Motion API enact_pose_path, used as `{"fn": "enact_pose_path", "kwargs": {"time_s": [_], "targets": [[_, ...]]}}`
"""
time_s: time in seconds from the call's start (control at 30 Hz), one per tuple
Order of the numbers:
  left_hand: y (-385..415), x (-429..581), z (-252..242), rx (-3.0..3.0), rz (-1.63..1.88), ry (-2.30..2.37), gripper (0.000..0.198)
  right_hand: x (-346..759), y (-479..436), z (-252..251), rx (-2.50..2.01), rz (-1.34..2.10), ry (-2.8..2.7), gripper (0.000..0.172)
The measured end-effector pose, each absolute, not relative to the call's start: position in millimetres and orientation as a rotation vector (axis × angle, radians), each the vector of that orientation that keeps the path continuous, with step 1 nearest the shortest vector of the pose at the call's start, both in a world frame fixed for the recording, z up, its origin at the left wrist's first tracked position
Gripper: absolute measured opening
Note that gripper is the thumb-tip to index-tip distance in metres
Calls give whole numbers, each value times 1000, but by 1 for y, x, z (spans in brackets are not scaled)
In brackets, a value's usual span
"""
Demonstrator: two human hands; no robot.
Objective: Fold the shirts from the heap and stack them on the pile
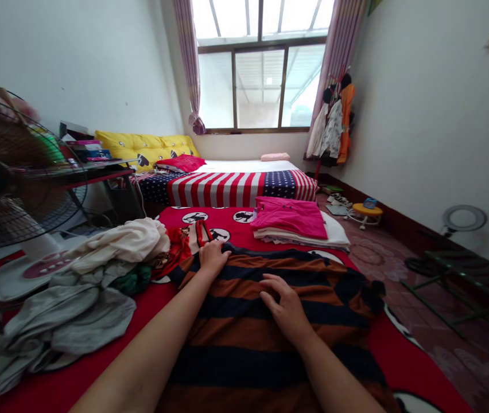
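Soft, light striped shirt (244, 321), limp on the red bedspread (408, 355); left hand (212, 258) and right hand (283, 304) resting, fingers open, pinching nothing; best hold along the dark collar (266, 250).

Ahead of me, a wide window (259, 86) fills the far wall, bright daylight coming through its panes, with pink striped curtains (189, 57) gathered at either side. White walls (425, 126) run along both sides, and a dark red skirting (393, 221) edges the right one above a patterned tile floor (382, 258). A bed (227, 188) with a stars-and-stripes cover lies beneath the window. To my left stands a desk (98, 175) beside a fan (12, 172); to my right, a clothes rack (334, 120) holds garments against the wall.
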State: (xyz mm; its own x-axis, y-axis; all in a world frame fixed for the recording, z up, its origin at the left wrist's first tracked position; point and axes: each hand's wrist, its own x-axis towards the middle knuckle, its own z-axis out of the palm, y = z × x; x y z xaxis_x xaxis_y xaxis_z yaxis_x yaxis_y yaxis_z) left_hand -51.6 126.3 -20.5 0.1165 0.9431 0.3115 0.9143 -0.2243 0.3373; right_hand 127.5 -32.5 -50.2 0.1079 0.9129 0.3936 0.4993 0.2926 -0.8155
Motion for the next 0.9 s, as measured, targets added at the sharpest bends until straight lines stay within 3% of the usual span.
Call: {"fn": "enact_pose_path", "kwargs": {"time_s": [0.13, 0.23, 0.43, 0.53, 0.6, 0.83, 0.9], "targets": [[101, -54, -11, 2410, 891, 1612, 15, 137, -25, -53, -1229, 646, -1072, 38], [63, -66, 4, 2539, 984, 1162, 13, 155, -21, -51, -1211, 609, -844, 44], [-30, -102, -2, 2732, 314, 679, 40, 204, -16, -48, -1437, 267, -954, 49], [-50, -118, -20, 2745, 291, 754, 68, 220, -14, -52, -1627, 169, -1208, 46], [-51, -125, -26, 2778, 349, 857, 73, 226, -13, -54, -1684, 160, -1322, 39], [-34, -141, -10, 2795, 263, 1269, 25, 239, -24, -35, -1830, 290, -1481, 38], [-29, -145, -4, 2738, 232, 1233, 12, 237, -26, -31, -1843, 336, -1509, 30]]}}
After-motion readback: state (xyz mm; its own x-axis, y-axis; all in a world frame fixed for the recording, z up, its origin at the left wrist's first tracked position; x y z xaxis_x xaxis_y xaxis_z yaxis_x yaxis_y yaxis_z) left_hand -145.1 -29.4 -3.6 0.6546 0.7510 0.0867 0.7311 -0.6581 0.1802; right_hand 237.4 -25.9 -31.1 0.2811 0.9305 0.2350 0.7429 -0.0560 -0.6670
